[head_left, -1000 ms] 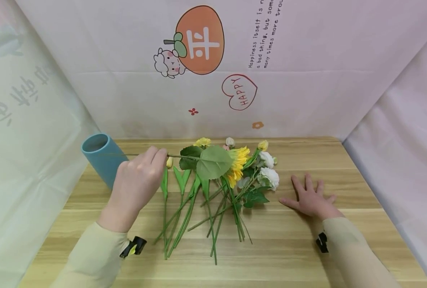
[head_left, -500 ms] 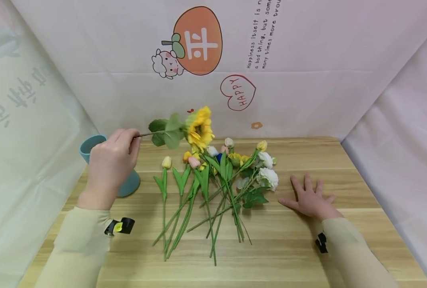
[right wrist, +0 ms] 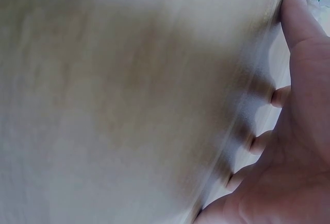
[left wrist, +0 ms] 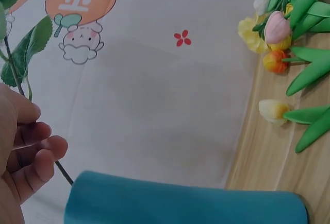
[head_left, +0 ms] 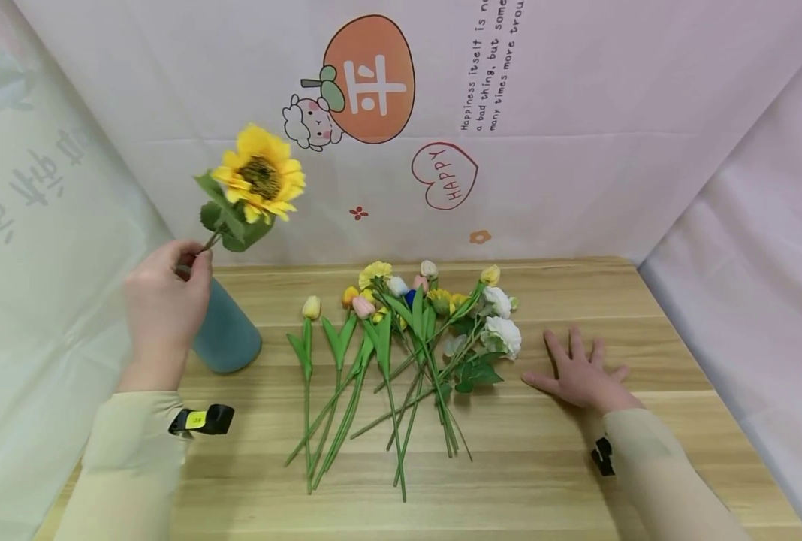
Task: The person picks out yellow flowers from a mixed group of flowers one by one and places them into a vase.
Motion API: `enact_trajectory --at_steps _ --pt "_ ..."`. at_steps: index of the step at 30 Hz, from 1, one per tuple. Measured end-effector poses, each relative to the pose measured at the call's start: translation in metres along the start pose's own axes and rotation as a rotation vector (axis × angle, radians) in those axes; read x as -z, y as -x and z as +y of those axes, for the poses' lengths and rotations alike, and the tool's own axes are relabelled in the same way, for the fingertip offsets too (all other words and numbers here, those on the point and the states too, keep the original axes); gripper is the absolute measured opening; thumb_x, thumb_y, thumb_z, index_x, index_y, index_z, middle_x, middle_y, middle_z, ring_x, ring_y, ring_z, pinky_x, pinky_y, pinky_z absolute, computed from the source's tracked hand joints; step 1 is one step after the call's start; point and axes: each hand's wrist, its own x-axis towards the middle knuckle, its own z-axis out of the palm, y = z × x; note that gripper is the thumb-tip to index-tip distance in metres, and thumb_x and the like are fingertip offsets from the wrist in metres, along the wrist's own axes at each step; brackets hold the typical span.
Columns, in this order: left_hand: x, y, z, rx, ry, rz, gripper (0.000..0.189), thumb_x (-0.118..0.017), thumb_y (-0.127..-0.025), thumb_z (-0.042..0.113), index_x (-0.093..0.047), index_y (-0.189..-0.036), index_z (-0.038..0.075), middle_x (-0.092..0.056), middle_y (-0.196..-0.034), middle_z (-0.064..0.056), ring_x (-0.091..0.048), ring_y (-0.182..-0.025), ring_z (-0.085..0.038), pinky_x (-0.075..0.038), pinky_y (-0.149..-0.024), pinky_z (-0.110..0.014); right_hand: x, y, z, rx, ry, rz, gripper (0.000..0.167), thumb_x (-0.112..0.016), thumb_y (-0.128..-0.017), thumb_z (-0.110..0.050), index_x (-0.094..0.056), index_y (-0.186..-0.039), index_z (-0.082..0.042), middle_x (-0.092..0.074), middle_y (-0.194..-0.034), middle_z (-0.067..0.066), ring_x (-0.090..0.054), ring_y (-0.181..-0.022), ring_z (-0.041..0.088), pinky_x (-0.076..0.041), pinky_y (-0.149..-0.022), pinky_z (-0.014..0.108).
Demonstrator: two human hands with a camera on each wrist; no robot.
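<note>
One sunflower (head_left: pixel 260 177), held in grip of left hand (head_left: pixel 167 300) near blue vase (head_left: pixel 228 332); right hand (head_left: pixel 585 376) rests splayed on worktop (head_left: pixel 519 466).

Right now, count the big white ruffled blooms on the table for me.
2: a rear bloom and, just in front of it, a front bloom, both left of the right hand. More may be hidden among the other flowers.

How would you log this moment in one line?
left grip: pinches sunflower by stem | stem: runs to rim of blue vase, tip hidden | right grip: lies spread on table | other flowers: on table
</note>
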Motion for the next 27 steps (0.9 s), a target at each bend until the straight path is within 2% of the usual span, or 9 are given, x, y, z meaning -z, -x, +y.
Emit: enact_trajectory --at_steps 2,4,10,14,19,25,27 --pt "0.002 0.002 -0.005 0.077 0.0 0.002 0.019 -0.064 -0.099 0.01 -0.073 -0.101 -0.007 -0.073 -0.089 -0.025 -0.068 -0.073 -0.039 -0.031 -0.066 -0.005 0.0 0.0 0.0 0.0 -0.001 0.001 0.11 -0.048 -0.088 -0.083 -0.013 -0.164 -0.01 0.005 -0.161 0.039 0.005 -0.137 0.076 -0.003 -0.083 0.097" --pt "0.003 0.003 -0.008 0.126 -0.013 0.008 0.019 -0.064 -0.098 0.009 -0.074 -0.1 -0.007 -0.073 -0.089 -0.024 -0.067 -0.073 -0.038 -0.032 -0.066 -0.007 0.0 0.0 0.0 0.0 -0.001 0.002 0.111 -0.047 -0.088 -0.083 -0.013 -0.163 -0.01 0.004 -0.161 0.039 0.005 -0.137 0.076 -0.003 -0.083 0.097" --pt "0.006 0.01 -0.018 0.191 -0.046 0.021 0.017 -0.064 -0.095 0.007 -0.074 -0.093 -0.007 -0.072 -0.084 -0.024 -0.062 -0.072 -0.034 -0.037 -0.067 -0.022 -0.001 0.0 0.001 -0.001 -0.002 0.003 0.111 -0.047 -0.087 -0.084 -0.013 -0.164 -0.01 0.004 -0.161 0.039 0.005 -0.137 0.076 -0.003 -0.083 0.097" --pt "0.006 0.016 -0.025 0.218 -0.068 0.014 0.017 -0.065 -0.094 0.006 -0.075 -0.091 -0.007 -0.071 -0.081 -0.025 -0.06 -0.069 -0.034 -0.036 -0.064 -0.023 -0.002 0.0 0.001 -0.001 -0.006 0.005 0.111 -0.047 -0.087 -0.084 -0.013 -0.164 -0.01 0.004 -0.161 0.039 0.005 -0.137 0.076 -0.003 -0.083 0.097" --pt "0.008 0.02 -0.03 0.272 -0.1 -0.014 0.02 -0.066 -0.096 0.011 -0.078 -0.093 -0.004 -0.073 -0.082 -0.023 -0.06 -0.068 -0.03 -0.035 -0.062 -0.02 -0.002 0.0 0.0 -0.002 -0.011 0.007 0.111 -0.048 -0.087 -0.083 -0.014 -0.163 -0.01 0.003 -0.161 0.039 0.005 -0.137 0.076 -0.002 -0.084 0.097" --pt "0.013 0.018 -0.03 0.357 -0.11 -0.1 0.027 -0.063 -0.1 0.019 -0.079 -0.101 -0.003 -0.074 -0.089 -0.023 -0.057 -0.067 -0.017 -0.037 -0.061 -0.019 -0.001 0.0 0.0 -0.007 -0.012 0.001 0.11 -0.048 -0.088 -0.082 -0.013 -0.163 -0.009 0.003 -0.161 0.039 0.005 -0.138 0.075 -0.002 -0.085 0.097" --pt "0.014 0.018 -0.03 0.379 -0.109 -0.117 0.029 -0.062 -0.1 0.021 -0.079 -0.103 -0.002 -0.074 -0.091 -0.023 -0.058 -0.069 -0.018 -0.038 -0.062 -0.021 0.0 0.0 0.0 -0.008 -0.012 0.0 0.11 -0.048 -0.088 -0.082 -0.013 -0.163 -0.01 0.003 -0.161 0.039 0.005 -0.138 0.075 -0.003 -0.085 0.097"
